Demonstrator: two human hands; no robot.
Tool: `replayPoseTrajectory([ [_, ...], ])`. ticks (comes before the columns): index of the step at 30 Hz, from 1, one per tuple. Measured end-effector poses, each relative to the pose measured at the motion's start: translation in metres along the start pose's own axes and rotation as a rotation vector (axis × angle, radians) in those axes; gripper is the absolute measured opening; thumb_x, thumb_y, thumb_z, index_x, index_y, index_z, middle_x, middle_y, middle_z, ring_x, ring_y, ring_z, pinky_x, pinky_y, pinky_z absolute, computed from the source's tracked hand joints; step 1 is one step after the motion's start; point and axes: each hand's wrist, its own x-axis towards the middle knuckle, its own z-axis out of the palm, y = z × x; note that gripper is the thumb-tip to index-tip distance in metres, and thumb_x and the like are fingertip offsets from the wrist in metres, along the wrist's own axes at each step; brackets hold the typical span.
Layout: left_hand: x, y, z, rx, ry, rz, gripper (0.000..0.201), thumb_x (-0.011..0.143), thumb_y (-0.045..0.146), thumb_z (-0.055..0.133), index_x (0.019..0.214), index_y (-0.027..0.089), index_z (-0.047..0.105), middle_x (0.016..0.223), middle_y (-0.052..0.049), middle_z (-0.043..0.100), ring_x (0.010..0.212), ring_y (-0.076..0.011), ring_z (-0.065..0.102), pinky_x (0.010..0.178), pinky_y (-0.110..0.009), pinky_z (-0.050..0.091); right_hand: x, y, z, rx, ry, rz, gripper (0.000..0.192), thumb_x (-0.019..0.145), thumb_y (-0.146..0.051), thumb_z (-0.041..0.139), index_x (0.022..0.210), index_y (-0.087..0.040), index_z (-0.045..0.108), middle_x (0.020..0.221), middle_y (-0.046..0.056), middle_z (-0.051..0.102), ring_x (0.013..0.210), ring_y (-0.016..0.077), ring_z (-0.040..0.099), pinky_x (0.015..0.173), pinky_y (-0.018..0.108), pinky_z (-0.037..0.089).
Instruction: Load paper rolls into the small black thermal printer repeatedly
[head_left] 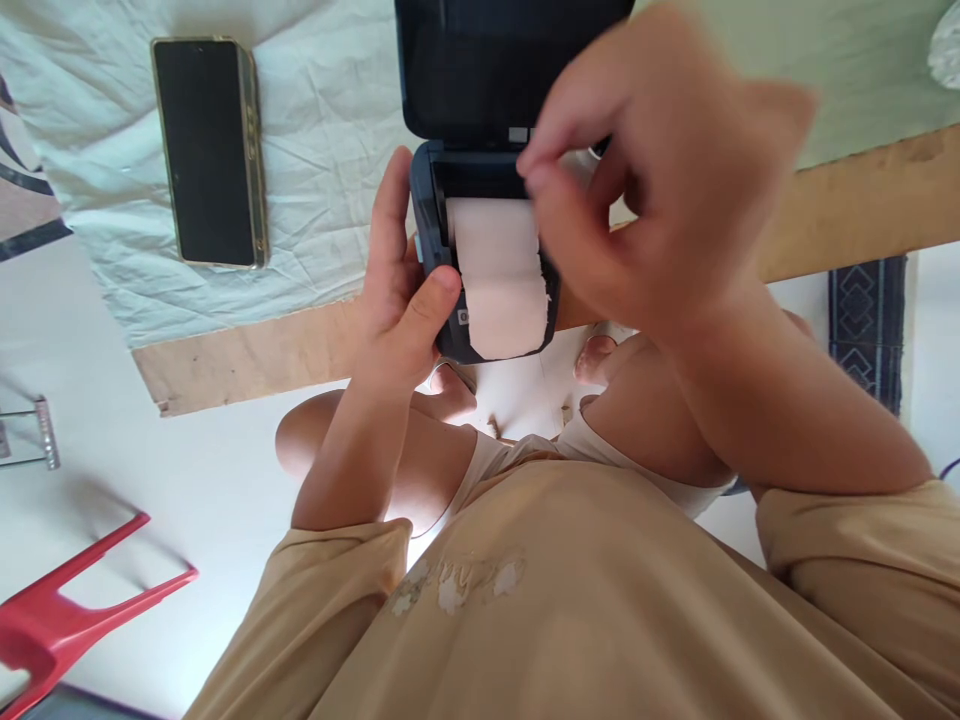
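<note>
Closest of all, a loose tan short-sleeved fabric shirt [585,600] is filling the lower middle of the view. Beyond it, two hands are working apart. The left hand [409,270] is clamping the left side of one dark blue-black plastic box-shaped device [425,215], its thumb pressing on the front corner. The right hand [645,180], blurred, is hovering by the device's right side, thumb and fingertip pinching together; whether anything thin is sitting between them, I cannot tell.

The device is jutting over the tabletop's front edge, its near end hanging above open floor. Its single flat black lid [487,70] is standing open, leaning away over the cloth. One white paper strip [502,280] is curling out of the dark cavity and draping over the near end, its right edge looking ragged. A small white label is showing beside it.

Past the device, one pale green wrinkled cloth [322,120] is covering the tabletop [247,355], leaving a bare wooden strip along the front. One black-screened rectangular smartphone [214,150] in a clear yellowish case is lying well left, with open cloth between.

Lower down, one red plastic seat [49,625] is standing on the white floor [247,460], and one dark patterned mat [866,320] is lying at right.
</note>
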Motion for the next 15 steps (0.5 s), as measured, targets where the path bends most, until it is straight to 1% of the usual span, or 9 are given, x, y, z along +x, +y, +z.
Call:
replayPoseTrajectory([
  [2,-0.001,0.002,0.000,-0.015,-0.044,-0.017,0.074,0.081,0.064,0.081,0.149,0.049,0.056,0.168,0.009,0.055,0.137,-0.0210,0.070,0.108,-0.033,0.066,-0.002,-0.003,0.001,-0.152,-0.090,0.010,0.036,0.093,-0.035,0.052,0.120,-0.025,0.074,0.109,-0.001,0.069,0.078,-0.0009,0.023,0.086,0.021,0.018],
  [4,-0.002,0.006,0.001,-0.032,-0.088,-0.045,0.066,0.086,0.055,0.080,0.148,0.049,0.059,0.166,0.009,0.057,0.121,-0.0162,0.076,0.099,-0.028,0.066,-0.004,-0.005,-0.001,-0.227,-0.177,0.024,0.043,0.091,-0.033,0.054,0.130,-0.035,0.071,0.111,-0.003,0.069,0.077,0.0002,0.018,0.084,0.021,0.014],
  [6,-0.003,0.011,0.003,-0.062,-0.129,-0.059,0.060,0.091,0.051,0.076,0.148,0.050,0.058,0.155,0.006,0.067,0.099,-0.0093,0.076,0.083,-0.023,0.064,-0.005,-0.004,-0.004,-0.291,-0.247,0.016,0.050,0.091,-0.037,0.055,0.140,-0.040,0.064,0.117,-0.003,0.069,0.077,0.0018,0.021,0.082,0.021,0.013],
  [8,-0.006,0.018,0.006,-0.074,-0.148,-0.085,0.060,0.093,0.049,0.075,0.150,0.050,0.057,0.134,0.003,0.075,0.079,-0.0047,0.071,0.067,-0.019,0.056,-0.004,-0.002,-0.007,-0.341,-0.302,-0.014,0.052,0.092,-0.041,0.055,0.143,-0.040,0.061,0.115,-0.002,0.068,0.078,0.0035,0.027,0.080,0.022,0.015],
  [9,-0.007,0.022,0.008,-0.071,-0.142,-0.105,0.060,0.093,0.048,0.076,0.150,0.051,0.057,0.125,0.003,0.077,0.073,-0.0035,0.068,0.063,-0.017,0.052,-0.003,0.000,-0.008,-0.341,-0.311,-0.036,0.051,0.091,-0.041,0.055,0.142,-0.039,0.061,0.112,-0.002,0.068,0.079,0.0039,0.031,0.079,0.022,0.016],
  [10,-0.009,0.025,0.010,-0.065,-0.126,-0.136,0.061,0.093,0.046,0.077,0.150,0.052,0.057,0.121,0.003,0.076,0.071,-0.0028,0.066,0.061,-0.017,0.051,-0.003,0.003,-0.008,-0.312,-0.308,-0.071,0.049,0.091,-0.041,0.055,0.139,-0.037,0.063,0.110,-0.002,0.069,0.078,0.0037,0.034,0.077,0.022,0.017],
  [12,-0.010,0.027,0.012,-0.064,-0.094,-0.174,0.060,0.091,0.044,0.079,0.147,0.054,0.058,0.127,0.004,0.074,0.072,-0.0020,0.065,0.063,-0.017,0.052,-0.004,0.009,-0.008,-0.159,-0.269,-0.169,0.046,0.086,-0.036,0.058,0.131,-0.033,0.065,0.104,-0.003,0.070,0.075,0.0014,0.037,0.074,0.021,0.019],
  [13,-0.010,0.025,0.011,-0.073,-0.080,-0.174,0.059,0.091,0.044,0.079,0.145,0.055,0.059,0.131,0.005,0.073,0.074,-0.0018,0.066,0.065,-0.017,0.054,-0.005,0.013,-0.008,-0.044,-0.245,-0.235,0.046,0.083,-0.033,0.059,0.128,-0.031,0.066,0.104,-0.004,0.070,0.072,-0.0006,0.038,0.072,0.020,0.021],
  [15,-0.008,0.013,0.007,-0.087,-0.071,-0.116,0.061,0.089,0.051,0.079,0.145,0.058,0.056,0.139,0.007,0.071,0.083,-0.0042,0.071,0.071,-0.018,0.058,-0.009,0.022,-0.011,0.189,-0.225,-0.340,0.044,0.080,-0.032,0.063,0.124,-0.027,0.068,0.107,-0.005,0.071,0.068,-0.0049,0.041,0.068,0.017,0.025],
])
